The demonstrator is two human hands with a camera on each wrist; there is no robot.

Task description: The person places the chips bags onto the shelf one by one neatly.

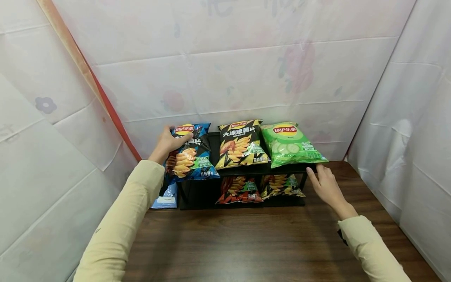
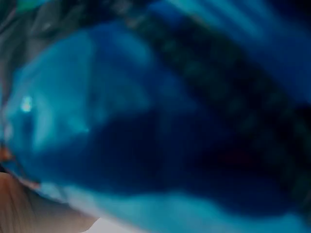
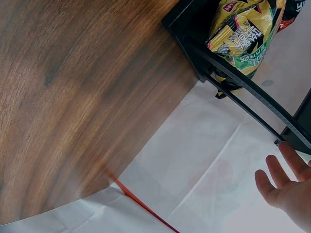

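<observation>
At the left end of a black two-tier rack, my left hand grips a blue-and-black bag of potato chips by its upper left side. The thumb lies across its front; the other fingers are mostly hidden. Blue bag film fills the left wrist view, blurred. My right hand is at the rack's right end, below the green bag of potato chips. In the right wrist view its spread fingers are close to the rack's black side; whether they touch it I cannot tell.
A black-and-yellow chip bag lies mid-shelf on top. Below are a red chip bag and a yellow chip bag. A light-blue packet is at the rack's lower left. White cloth hangs behind the wooden table.
</observation>
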